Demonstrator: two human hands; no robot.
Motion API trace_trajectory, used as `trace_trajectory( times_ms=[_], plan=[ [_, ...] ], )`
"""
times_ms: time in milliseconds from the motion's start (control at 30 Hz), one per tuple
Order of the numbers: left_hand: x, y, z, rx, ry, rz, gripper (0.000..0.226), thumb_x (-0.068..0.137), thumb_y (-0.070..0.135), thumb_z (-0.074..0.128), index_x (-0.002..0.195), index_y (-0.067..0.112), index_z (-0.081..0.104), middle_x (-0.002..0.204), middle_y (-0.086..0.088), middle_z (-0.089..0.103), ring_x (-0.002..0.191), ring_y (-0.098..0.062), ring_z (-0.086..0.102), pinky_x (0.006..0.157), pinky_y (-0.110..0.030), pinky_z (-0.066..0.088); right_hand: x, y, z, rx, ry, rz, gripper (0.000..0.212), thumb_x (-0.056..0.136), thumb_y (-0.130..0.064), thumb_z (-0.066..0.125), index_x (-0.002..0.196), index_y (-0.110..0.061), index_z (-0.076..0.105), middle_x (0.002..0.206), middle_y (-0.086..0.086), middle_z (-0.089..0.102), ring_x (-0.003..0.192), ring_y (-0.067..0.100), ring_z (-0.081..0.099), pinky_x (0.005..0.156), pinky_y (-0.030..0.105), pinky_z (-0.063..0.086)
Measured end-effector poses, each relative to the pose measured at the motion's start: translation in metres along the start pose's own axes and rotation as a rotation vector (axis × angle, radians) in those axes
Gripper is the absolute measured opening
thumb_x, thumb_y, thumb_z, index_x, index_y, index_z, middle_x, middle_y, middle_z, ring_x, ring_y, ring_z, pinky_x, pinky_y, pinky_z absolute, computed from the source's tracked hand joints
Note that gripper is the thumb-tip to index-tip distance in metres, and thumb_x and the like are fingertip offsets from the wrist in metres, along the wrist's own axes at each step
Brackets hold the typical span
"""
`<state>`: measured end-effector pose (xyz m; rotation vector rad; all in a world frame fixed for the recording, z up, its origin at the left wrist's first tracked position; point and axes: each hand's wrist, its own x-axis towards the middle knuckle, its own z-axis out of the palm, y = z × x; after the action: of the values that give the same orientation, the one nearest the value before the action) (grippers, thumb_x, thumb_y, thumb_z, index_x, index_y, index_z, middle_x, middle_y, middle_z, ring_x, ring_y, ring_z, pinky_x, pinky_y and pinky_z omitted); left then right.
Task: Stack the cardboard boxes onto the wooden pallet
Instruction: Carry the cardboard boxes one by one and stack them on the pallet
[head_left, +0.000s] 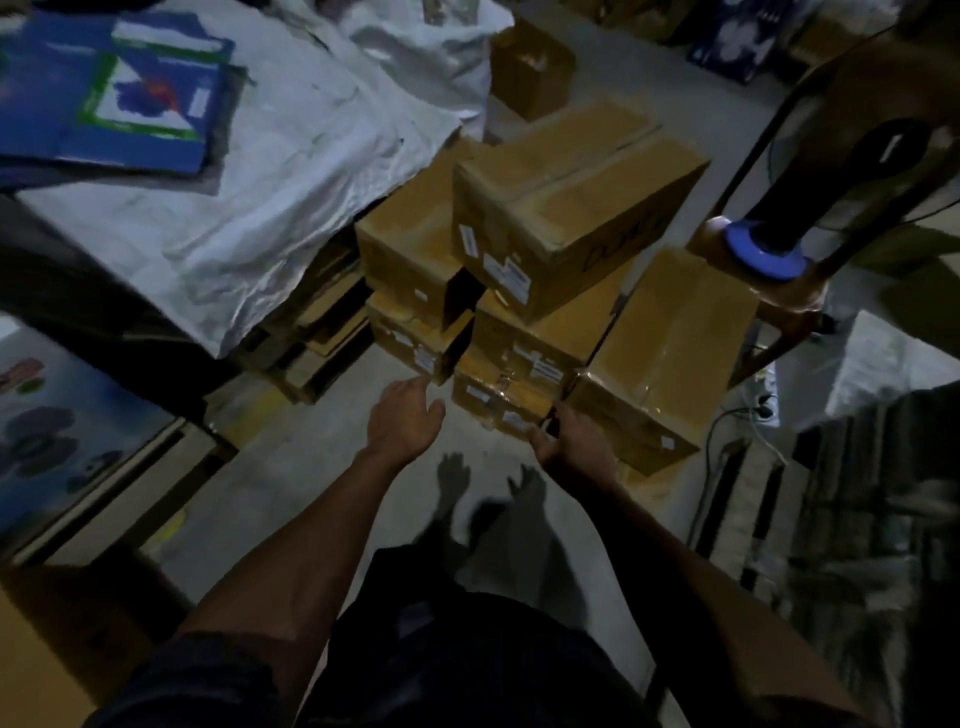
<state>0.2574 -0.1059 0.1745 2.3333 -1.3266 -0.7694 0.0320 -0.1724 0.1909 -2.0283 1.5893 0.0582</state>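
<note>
A pile of brown cardboard boxes stands on the concrete floor ahead of me. The top box (571, 202) lies askew on the others. A taped box (670, 353) sits at the right, and a low front box (493, 400) is at the bottom. My right hand (571, 441) grips the near corner between the low front box and the taped box. My left hand (402, 418) hovers just left of the pile with fingers spread, touching nothing. A wooden pallet (317, 332) shows under white sacks at the left.
White sacks (249, 171) with a blue printed carton (119, 93) on top lie at the left. A wooden chair (779, 291) holding a black device with a blue ring stands at the right. Cables (737, 415) trail on the floor. Another brown box (530, 67) sits behind.
</note>
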Motion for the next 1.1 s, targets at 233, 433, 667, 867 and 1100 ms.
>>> trace_trajectory(
  times_ms=[233, 433, 667, 867, 1100],
  plan=[
    [0.123, 0.038, -0.046, 0.078, -0.063, 0.124, 0.041, 0.096, 0.027, 0.052, 0.130, 0.003, 0.054, 0.129, -0.020, 0.057, 0.121, -0.036, 0.050, 0.094, -0.043, 0.045, 0.085, -0.025, -0.026, 0.141, -0.013, 0.199, 0.063, 0.084, -0.074, 0.041, 0.124, -0.026, 0.051, 0.120, 0.004, 0.061, 0.105, 0.026, 0.057, 0.085, 0.042, 0.050],
    [0.235, 0.076, -0.071, 0.114, -0.060, 0.226, 0.042, 0.099, 0.027, 0.051, 0.132, 0.002, 0.053, 0.133, -0.020, 0.056, 0.124, -0.037, 0.050, 0.096, -0.044, 0.043, 0.166, -0.036, -0.052, 0.246, 0.099, 0.249, 0.071, 0.094, -0.062, 0.050, 0.149, -0.018, 0.040, 0.145, 0.014, 0.049, 0.129, 0.034, 0.048, 0.105, 0.049, 0.042],
    [0.376, 0.121, -0.087, 0.148, -0.061, 0.247, 0.054, 0.101, 0.038, 0.046, 0.145, 0.008, 0.042, 0.146, -0.016, 0.046, 0.134, -0.036, 0.042, 0.106, -0.048, 0.040, 0.286, -0.027, -0.093, 0.603, 0.162, 0.436, 0.075, 0.095, -0.060, 0.051, 0.152, -0.015, 0.034, 0.153, 0.014, 0.041, 0.135, 0.035, 0.045, 0.106, 0.048, 0.041],
    [0.463, 0.175, -0.091, 0.120, -0.117, 0.262, 0.059, 0.101, 0.039, 0.046, 0.150, 0.007, 0.034, 0.155, -0.015, 0.035, 0.140, -0.034, 0.034, 0.111, -0.045, 0.033, 0.350, -0.015, -0.132, 0.756, 0.198, 0.499, 0.081, 0.096, -0.056, 0.054, 0.156, -0.009, 0.025, 0.159, 0.016, 0.032, 0.141, 0.036, 0.038, 0.104, 0.045, 0.038],
    [0.572, 0.218, -0.080, 0.008, -0.157, 0.200, 0.061, 0.100, 0.037, 0.049, 0.148, 0.003, 0.034, 0.151, -0.020, 0.038, 0.136, -0.037, 0.039, 0.107, -0.044, 0.035, 0.417, -0.004, -0.152, 1.013, 0.346, 0.689, 0.122, 0.059, -0.092, 0.059, 0.152, -0.017, 0.032, 0.147, 0.014, 0.048, 0.127, 0.036, 0.053, 0.099, 0.052, 0.050]
  ],
)
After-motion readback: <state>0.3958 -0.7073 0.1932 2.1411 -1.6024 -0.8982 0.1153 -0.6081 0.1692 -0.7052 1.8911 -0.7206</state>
